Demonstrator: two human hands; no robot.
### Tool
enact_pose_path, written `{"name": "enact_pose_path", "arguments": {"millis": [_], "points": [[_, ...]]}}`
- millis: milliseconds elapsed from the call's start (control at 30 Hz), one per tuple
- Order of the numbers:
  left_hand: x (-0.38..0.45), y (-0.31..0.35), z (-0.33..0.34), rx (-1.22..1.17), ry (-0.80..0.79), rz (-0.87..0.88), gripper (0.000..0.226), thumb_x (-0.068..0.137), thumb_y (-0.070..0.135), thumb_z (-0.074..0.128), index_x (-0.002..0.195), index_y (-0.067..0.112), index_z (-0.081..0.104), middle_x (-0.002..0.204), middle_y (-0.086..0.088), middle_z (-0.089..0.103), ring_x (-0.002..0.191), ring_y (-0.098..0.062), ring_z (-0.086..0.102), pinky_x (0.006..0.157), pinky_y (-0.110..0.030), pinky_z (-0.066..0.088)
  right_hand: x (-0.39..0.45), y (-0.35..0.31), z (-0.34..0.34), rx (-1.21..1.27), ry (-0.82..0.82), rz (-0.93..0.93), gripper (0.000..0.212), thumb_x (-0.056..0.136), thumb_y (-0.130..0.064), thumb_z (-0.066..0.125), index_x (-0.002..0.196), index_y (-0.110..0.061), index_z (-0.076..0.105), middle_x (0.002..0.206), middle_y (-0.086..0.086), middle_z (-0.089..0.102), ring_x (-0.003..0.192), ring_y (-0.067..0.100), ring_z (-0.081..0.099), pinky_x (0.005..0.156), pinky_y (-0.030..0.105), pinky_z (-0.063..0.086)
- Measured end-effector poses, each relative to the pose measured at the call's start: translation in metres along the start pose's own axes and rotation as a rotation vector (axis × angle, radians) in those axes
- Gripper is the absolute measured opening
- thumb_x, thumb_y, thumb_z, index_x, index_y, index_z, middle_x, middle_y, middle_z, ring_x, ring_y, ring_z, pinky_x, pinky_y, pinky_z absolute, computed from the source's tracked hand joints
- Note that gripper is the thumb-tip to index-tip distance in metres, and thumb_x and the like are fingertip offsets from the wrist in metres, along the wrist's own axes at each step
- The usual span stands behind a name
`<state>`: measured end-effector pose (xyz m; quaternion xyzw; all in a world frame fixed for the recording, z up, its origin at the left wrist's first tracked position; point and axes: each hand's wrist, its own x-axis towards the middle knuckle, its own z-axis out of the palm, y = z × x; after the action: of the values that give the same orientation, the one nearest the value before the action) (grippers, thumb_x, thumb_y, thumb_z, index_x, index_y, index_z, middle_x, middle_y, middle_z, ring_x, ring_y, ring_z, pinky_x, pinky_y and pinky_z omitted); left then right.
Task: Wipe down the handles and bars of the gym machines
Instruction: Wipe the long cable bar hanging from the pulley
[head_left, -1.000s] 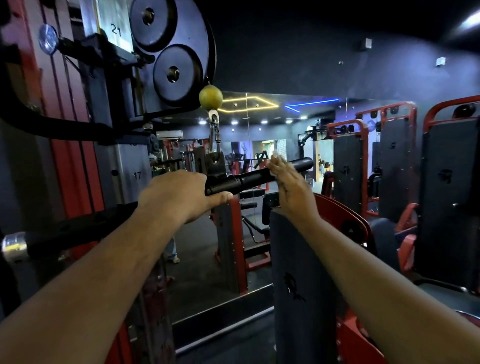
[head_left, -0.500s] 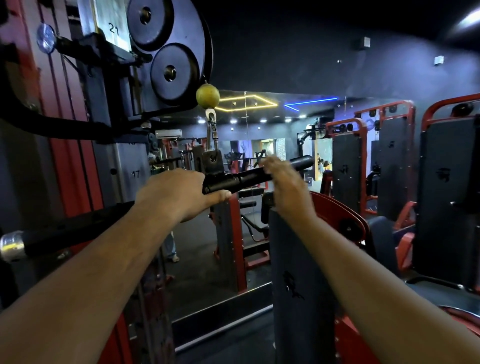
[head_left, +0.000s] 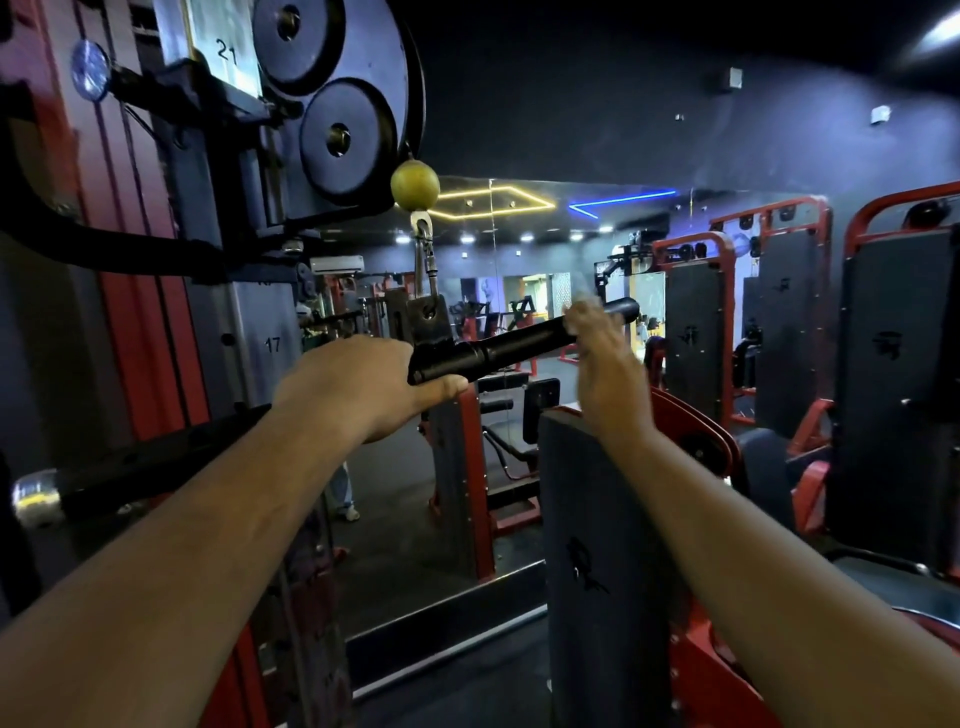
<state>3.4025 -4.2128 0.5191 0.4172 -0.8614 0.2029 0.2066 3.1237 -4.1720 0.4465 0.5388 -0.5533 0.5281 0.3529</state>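
Hanging from a carabiner (head_left: 423, 262) under a yellow-green stopper ball (head_left: 414, 184), the black pull-down bar (head_left: 519, 345) is the piece in hand right now. The left hand (head_left: 358, 387) grasps it just left of the centre bracket (head_left: 428, 325), fingers over the top and thumb beneath, which steadies it. The right hand (head_left: 605, 364) is blurred at the bar's right grip; its fingers meet the grip near the end cap, but whether they curl round it I cannot tell. No cloth shows in either hand, though the blur could hide a small one.

Judging progress: work is under way on this bar's right grip only. The left stretch of the bar (head_left: 156, 467), running down to its chrome end (head_left: 34, 496), appears not yet reached, and nothing shows any machine finished.

Around it: pulley wheels (head_left: 337, 98) and a numbered weight stack (head_left: 270, 343) at left, a mirror (head_left: 519, 249) ahead, a black seat pad (head_left: 587, 519) below the right forearm, and red-framed machines (head_left: 779, 322) at right. The bar swings free on its cable, so I judge it could drift under pressure.
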Motion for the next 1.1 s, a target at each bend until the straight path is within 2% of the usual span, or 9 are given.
{"name": "enact_pose_path", "arguments": {"millis": [133, 267, 400, 633, 700, 767, 900, 1000, 1100], "points": [[0.0, -0.001, -0.002, 0.017, -0.013, -0.004, 0.07, 0.078, 0.095, 0.027, 0.087, 0.031, 0.053, 0.08, 0.004, 0.061, 0.072, -0.015, 0.06, 0.067, -0.035, 0.054, 0.023, 0.018, -0.012, -0.04, 0.009, 0.308, 0.043, 0.099, 0.005, 0.046, 0.137, -0.011, 0.058, 0.144, 0.006, 0.058, 0.125, 0.024, 0.06, 0.1, 0.005, 0.039], [0.003, -0.001, -0.001, 0.036, -0.003, 0.003, 0.067, 0.081, 0.093, 0.03, 0.085, 0.03, 0.053, 0.079, 0.003, 0.062, 0.07, -0.014, 0.061, 0.064, -0.034, 0.054, 0.015, -0.049, -0.001, 0.097, -0.211, 0.087, 0.036, 0.102, -0.005, 0.047, 0.131, -0.022, 0.058, 0.126, -0.005, 0.059, 0.108, 0.015, 0.062, 0.093, 0.027, 0.054], [0.004, -0.002, 0.001, 0.037, 0.026, 0.012, 0.062, 0.082, 0.092, 0.032, 0.084, 0.033, 0.053, 0.077, 0.005, 0.062, 0.068, -0.013, 0.061, 0.061, -0.032, 0.053, 0.015, -0.069, -0.003, 0.115, -0.423, -0.166, 0.034, 0.108, -0.021, 0.041, 0.138, -0.027, 0.054, 0.141, 0.0, 0.058, 0.131, 0.015, 0.049, 0.117, 0.035, 0.032], [0.004, -0.001, -0.001, 0.099, 0.012, -0.004, 0.068, 0.08, 0.095, 0.028, 0.084, 0.032, 0.052, 0.078, 0.005, 0.061, 0.069, -0.014, 0.06, 0.065, -0.034, 0.056, 0.052, -0.015, -0.022, -0.144, -0.388, 0.123, 0.026, 0.107, -0.022, 0.041, 0.113, -0.016, 0.066, 0.097, 0.001, 0.069, 0.077, 0.01, 0.061, 0.084, 0.037, 0.056], [0.004, 0.0, -0.002, 0.104, 0.011, -0.014, 0.068, 0.08, 0.094, 0.029, 0.084, 0.031, 0.053, 0.078, 0.004, 0.061, 0.068, -0.014, 0.061, 0.063, -0.033, 0.055, 0.043, -0.039, -0.015, -0.058, -0.462, 0.079, 0.027, 0.108, -0.024, 0.04, 0.116, -0.015, 0.064, 0.098, 0.0, 0.065, 0.072, 0.002, 0.054, 0.067, 0.023, 0.049], [0.004, 0.001, 0.0, 0.109, 0.027, -0.018, 0.066, 0.082, 0.093, 0.031, 0.083, 0.031, 0.053, 0.077, 0.004, 0.061, 0.067, -0.014, 0.061, 0.06, -0.032, 0.052, 0.029, -0.069, -0.012, 0.063, -0.516, -0.037, 0.031, 0.108, -0.027, 0.039, 0.128, -0.017, 0.061, 0.116, 0.0, 0.064, 0.089, 0.002, 0.056, 0.081, 0.021, 0.044], [0.003, 0.002, -0.001, 0.129, 0.023, -0.016, 0.064, 0.083, 0.092, 0.031, 0.086, 0.032, 0.053, 0.079, 0.005, 0.061, 0.069, -0.013, 0.06, 0.058, -0.031, 0.048, 0.028, -0.051, -0.012, -0.063, -0.608, -0.18, 0.053, 0.106, -0.052, 0.027, 0.143, -0.02, 0.05, 0.14, 0.002, 0.055, 0.134, 0.017, 0.045, 0.12, 0.041, 0.021], [0.003, 0.002, -0.002, 0.106, 0.0, -0.005, 0.064, 0.083, 0.092, 0.03, 0.087, 0.032, 0.052, 0.079, 0.005, 0.06, 0.069, -0.012, 0.059, 0.054, -0.029, 0.041, 0.044, -0.001, -0.02, -0.207, -0.51, 0.025, 0.078, 0.096, -0.072, 0.006, 0.128, -0.024, 0.058, 0.127, -0.001, 0.06, 0.128, 0.022, 0.053, 0.123, 0.058, 0.018], [0.002, 0.002, -0.002, 0.093, -0.004, -0.003, 0.067, 0.082, 0.093, 0.029, 0.089, 0.031, 0.054, 0.078, 0.005, 0.061, 0.068, -0.013, 0.06, 0.055, -0.03, 0.044, 0.051, 0.016, -0.022, -0.21, -0.421, 0.145, 0.096, 0.085, -0.086, -0.002, 0.119, -0.024, 0.062, 0.119, 0.001, 0.062, 0.12, 0.024, 0.056, 0.121, 0.059, 0.021]]}}
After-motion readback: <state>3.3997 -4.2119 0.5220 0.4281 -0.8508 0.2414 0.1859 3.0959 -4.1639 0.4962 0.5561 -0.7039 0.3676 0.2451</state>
